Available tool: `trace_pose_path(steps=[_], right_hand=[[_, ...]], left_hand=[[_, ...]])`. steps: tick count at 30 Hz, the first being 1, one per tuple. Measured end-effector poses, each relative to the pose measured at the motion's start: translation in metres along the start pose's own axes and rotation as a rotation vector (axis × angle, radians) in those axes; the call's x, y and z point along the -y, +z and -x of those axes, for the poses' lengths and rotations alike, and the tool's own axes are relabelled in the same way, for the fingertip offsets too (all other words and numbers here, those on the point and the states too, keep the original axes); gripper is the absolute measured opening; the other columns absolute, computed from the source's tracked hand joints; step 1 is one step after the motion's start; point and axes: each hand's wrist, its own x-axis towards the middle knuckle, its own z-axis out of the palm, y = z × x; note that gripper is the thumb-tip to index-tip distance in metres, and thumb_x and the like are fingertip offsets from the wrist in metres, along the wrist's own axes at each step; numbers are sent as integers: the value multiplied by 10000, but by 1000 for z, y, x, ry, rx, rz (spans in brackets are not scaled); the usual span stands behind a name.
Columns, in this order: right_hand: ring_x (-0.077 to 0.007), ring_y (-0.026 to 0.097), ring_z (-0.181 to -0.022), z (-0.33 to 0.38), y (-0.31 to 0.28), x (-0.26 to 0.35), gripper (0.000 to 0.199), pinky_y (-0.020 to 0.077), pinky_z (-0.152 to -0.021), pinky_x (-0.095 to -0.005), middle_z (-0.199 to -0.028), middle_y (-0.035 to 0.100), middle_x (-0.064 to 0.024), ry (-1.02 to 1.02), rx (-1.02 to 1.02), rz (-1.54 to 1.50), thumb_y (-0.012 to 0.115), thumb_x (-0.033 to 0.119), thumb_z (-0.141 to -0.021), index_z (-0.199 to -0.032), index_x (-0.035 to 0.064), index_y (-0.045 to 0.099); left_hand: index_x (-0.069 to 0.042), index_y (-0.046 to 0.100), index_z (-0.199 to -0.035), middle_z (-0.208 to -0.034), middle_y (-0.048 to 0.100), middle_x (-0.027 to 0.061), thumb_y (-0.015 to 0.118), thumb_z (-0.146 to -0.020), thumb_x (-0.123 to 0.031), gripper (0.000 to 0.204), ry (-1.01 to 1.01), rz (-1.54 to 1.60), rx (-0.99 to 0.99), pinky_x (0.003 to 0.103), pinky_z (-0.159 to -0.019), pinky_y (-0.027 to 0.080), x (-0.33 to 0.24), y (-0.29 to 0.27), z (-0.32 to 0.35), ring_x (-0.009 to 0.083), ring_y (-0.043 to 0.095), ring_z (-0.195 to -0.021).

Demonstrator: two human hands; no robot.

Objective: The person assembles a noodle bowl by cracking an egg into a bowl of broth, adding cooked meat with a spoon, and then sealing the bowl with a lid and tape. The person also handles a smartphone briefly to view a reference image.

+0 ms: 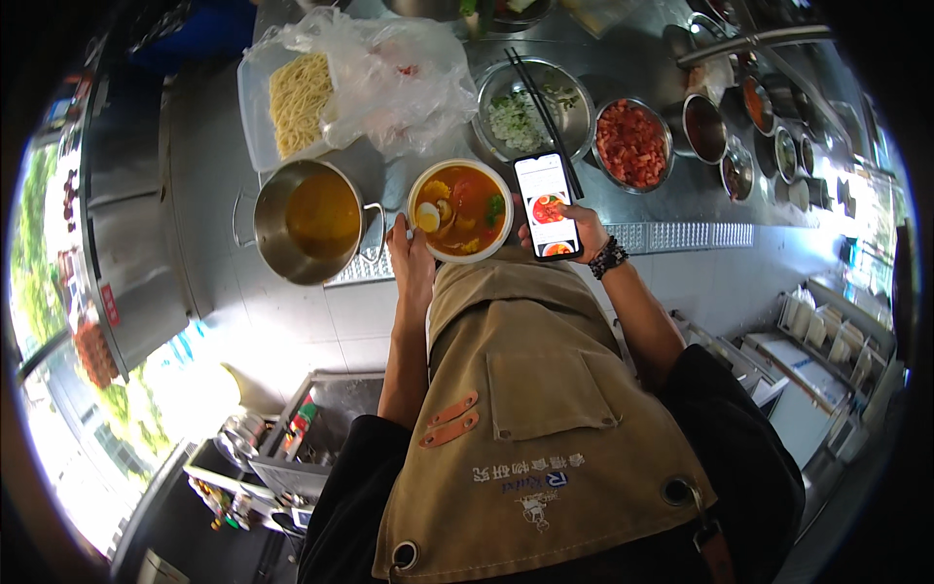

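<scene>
A white bowl (461,255) of orange-red soup stands at the counter's near edge in front of me. In the soup are a halved egg (427,216), clams, yellow pieces and a green sprig. My left hand (413,255) grips the bowl's left side, its fingers closed at the rim and partly hidden. Just right of the bowl, my right hand (581,234) holds a smartphone (544,185) upright, its lit screen showing pictures of a red dish. Close to my left hand is a steel pot (277,234) with yellow broth, its right handle beside my fingers.
Behind the pot, noodles (300,102) lie in a plastic tub (255,112) beside a clear plastic bag (409,88). Black chopsticks (535,92) rest across a steel bowl of chopped onion (518,122). Diced tomato (632,144) fills another bowl. Several small steel containers (704,127) stand at right.
</scene>
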Motion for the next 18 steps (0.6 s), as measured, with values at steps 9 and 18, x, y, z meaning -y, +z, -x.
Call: trace_pose_path(steps=[9,18], right_hand=[[-373,648,-1082,2,13,-14,760,531,-933,-480,-1300,568,-270,-171,42,-149,579,410,-911,-1465,-47,331],[-473,580,-1144,53,129,-11,753,512,-901,-595,-1499,343,-293,-548,233,-438,397,557,-964,-1541,95,252]], left_hand=[[-53,472,-1362,-1214,588,77,490,-981,-177,401,-210,279,186,372,-733,591,-14,-17,-11,207,623,-1044],[-40,490,-1295,-1168,563,84,479,-934,-80,363,-123,276,361,405,-772,597,-19,-21,-11,214,632,-1026]])
